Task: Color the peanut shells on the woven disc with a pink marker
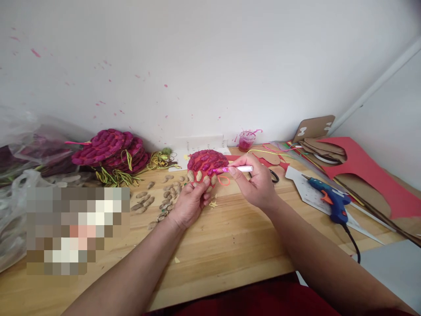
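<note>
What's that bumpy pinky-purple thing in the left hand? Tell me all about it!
The bumpy piece looks rounded, with red showing between the whole peanuts that cover it. Most are painted glossy magenta; a few near the bottom edge are bare tan. It is tilted to face the camera, over the wooden table. The left hand holds its lower edge, hiding part, and the brush in the right hand seems to touch its painted side.

Brush handle point(245, 168) white; round piece point(208, 161) red, magenta-lumped; glue gun point(338, 201) blue-orange; wall point(210, 66) white, pink-spattered.
</note>
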Demonstrator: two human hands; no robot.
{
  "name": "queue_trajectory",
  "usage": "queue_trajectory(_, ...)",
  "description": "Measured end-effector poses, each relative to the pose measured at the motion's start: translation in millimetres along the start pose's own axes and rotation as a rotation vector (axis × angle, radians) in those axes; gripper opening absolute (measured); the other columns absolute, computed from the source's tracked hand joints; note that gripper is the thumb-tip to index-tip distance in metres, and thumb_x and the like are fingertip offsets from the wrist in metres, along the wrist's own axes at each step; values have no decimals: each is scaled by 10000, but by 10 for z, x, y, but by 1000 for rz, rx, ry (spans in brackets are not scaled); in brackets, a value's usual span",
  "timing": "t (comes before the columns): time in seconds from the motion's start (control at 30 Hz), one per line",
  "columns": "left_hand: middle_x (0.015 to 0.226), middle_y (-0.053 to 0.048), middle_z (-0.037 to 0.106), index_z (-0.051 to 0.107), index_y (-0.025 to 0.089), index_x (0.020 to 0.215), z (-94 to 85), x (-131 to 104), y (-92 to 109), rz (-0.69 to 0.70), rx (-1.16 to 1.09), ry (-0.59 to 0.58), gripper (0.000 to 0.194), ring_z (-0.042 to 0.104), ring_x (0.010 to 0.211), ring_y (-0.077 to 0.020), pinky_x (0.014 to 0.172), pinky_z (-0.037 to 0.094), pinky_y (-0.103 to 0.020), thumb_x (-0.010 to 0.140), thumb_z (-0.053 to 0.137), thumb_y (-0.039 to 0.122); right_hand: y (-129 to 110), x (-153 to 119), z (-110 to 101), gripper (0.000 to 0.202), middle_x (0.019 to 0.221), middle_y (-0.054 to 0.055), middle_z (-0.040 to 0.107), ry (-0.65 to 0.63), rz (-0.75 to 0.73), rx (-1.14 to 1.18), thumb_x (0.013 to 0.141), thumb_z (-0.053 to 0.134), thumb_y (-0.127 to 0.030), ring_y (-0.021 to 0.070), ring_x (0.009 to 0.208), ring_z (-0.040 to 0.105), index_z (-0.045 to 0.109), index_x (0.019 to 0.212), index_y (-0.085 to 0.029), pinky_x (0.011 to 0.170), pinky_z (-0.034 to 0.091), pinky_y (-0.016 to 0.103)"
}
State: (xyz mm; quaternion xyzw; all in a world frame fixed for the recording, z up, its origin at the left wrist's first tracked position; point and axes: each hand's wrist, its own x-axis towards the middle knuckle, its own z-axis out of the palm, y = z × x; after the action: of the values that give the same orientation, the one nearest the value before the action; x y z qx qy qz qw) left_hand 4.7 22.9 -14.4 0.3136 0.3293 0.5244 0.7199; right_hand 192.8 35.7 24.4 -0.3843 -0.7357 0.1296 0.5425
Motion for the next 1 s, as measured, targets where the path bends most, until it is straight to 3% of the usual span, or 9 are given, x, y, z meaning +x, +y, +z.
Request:
queue_trajectory(0.13, 641, 42, 502, 545, 182, 715, -62, 23, -79, 42, 124, 5, 459, 406, 527, -63, 471, 305, -194, 691, 947, 401, -25, -23, 30, 60, 906, 31, 732, -11, 15, 77, 975, 674, -278, 184, 812, 665, 654, 940, -233, 758, 511, 352)
queue_trajectory(0.4, 494, 0, 486, 555, 178, 561, -149, 35, -133, 117, 498, -49, 507, 363, 466, -85, 481, 243, -258, 864, 794, 507, -104, -30, 58, 52, 903, 36, 752, -97, 17, 98, 973, 669, -277, 192, 826, 685, 679, 947, -233, 799, 533, 370)
queue_trajectory(0.53, 482, -5, 473, 540, 184, 530, -137, 27, -107, 110, 500, -45, 541, 354, 456, -88, 474, 226, -270, 857, 795, 532, -79, -22, 32, 44, 927, 42, 750, -19, 22, 67, 969, 676, -268, 195, 843, 685, 672, 946, -232, 790, 532, 368)
queue_trajectory(0.7, 494, 26, 450, 533, 192, 590, -95, 13, -74, 124, 475, -78, 513, 314, 467, -81, 469, 200, -264, 825, 831, 537, -104, -21, 19, 45, 887, 33, 752, -120, -12, 58, 972, 670, -269, 198, 822, 685, 682, 939, -240, 788, 530, 381)
queue_trajectory(0.83, 499, 18, 476, 542, 195, 593, -98, 14, -77, 126, 463, -68, 506, 340, 468, -86, 469, 220, -263, 811, 843, 538, -106, -9, 2, 34, 907, 38, 747, -44, -24, 25, 974, 661, -249, 199, 837, 677, 670, 942, -243, 782, 533, 382)
queue_trajectory(1.0, 471, 8, 467, 528, 186, 542, -144, 44, -107, 118, 530, -64, 569, 339, 452, -82, 469, 243, -258, 850, 776, 597, -132, -8, 5, 40, 849, 25, 744, -160, -141, 27, 946, 681, -210, 206, 829, 657, 693, 946, -249, 802, 533, 396)
